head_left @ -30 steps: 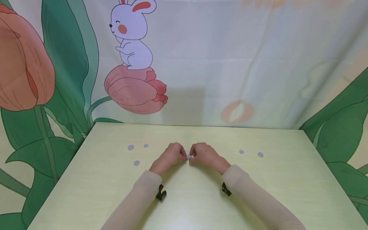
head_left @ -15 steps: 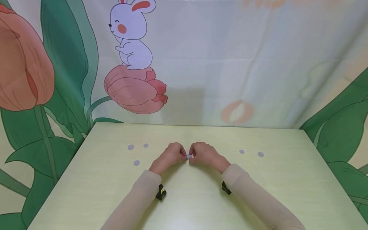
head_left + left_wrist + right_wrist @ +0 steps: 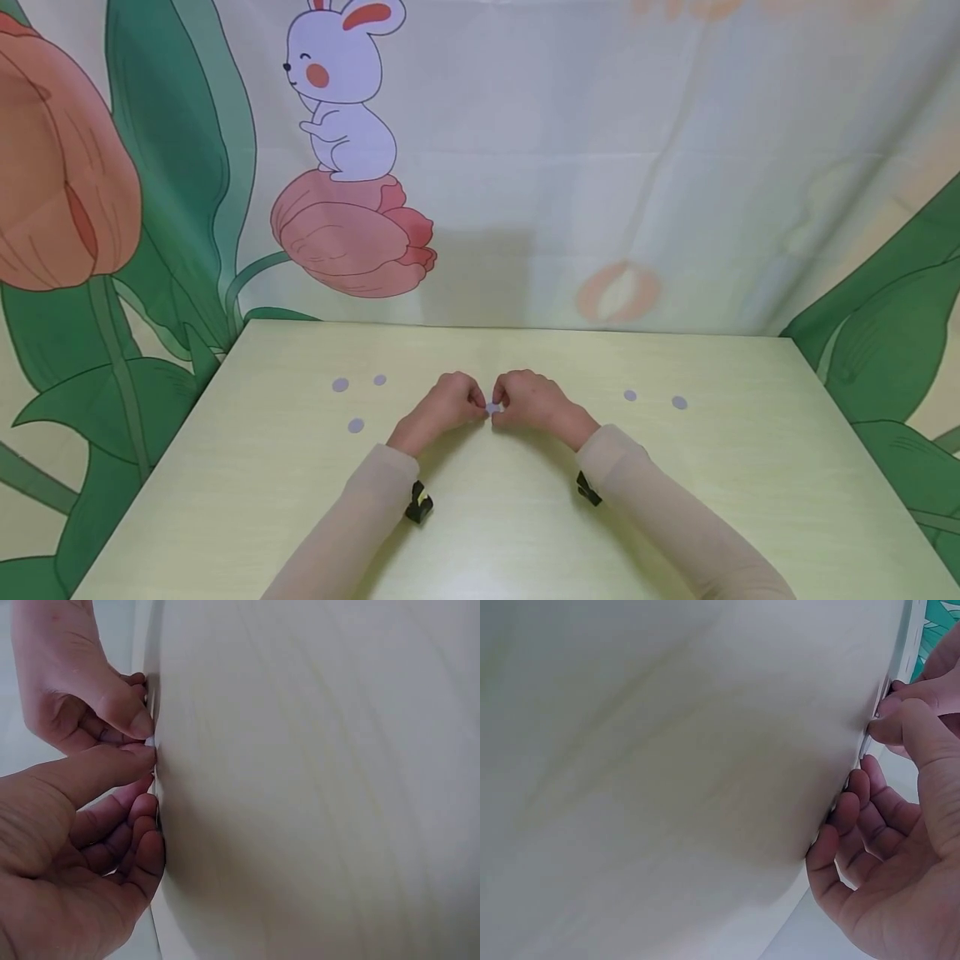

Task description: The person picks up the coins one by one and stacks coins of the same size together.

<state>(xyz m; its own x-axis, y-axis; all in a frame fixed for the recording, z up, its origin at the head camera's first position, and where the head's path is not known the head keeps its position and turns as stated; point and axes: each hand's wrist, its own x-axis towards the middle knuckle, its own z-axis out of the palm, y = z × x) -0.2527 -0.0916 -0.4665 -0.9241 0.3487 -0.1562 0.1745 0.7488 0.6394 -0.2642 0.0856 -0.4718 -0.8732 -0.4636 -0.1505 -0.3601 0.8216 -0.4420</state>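
Observation:
A small pale purple disc (image 3: 492, 408) lies at the middle of the table, partly covered by fingertips. My left hand (image 3: 446, 402) has its thumb and curled fingers at the disc's left side, and my right hand (image 3: 534, 403) does the same at the right. Both hands appear to pinch its edges, low against the tabletop. In the left wrist view, the left hand (image 3: 82, 832) brings its thumb close to the other thumb. From the right wrist, the right hand (image 3: 900, 825) shows curled fingertips touching the table surface; the disc is mostly hidden there.
More flat purple discs lie on the pale table (image 3: 495, 525): a disc (image 3: 341, 385) among three on the left, and another disc (image 3: 679, 402) among two on the right. A printed curtain (image 3: 570, 167) hangs behind the table's back edge.
Almost nothing differs: both hands stay at the middle disc, with only a very slight shift of the right hand and forearm. The other discs lie where they were.

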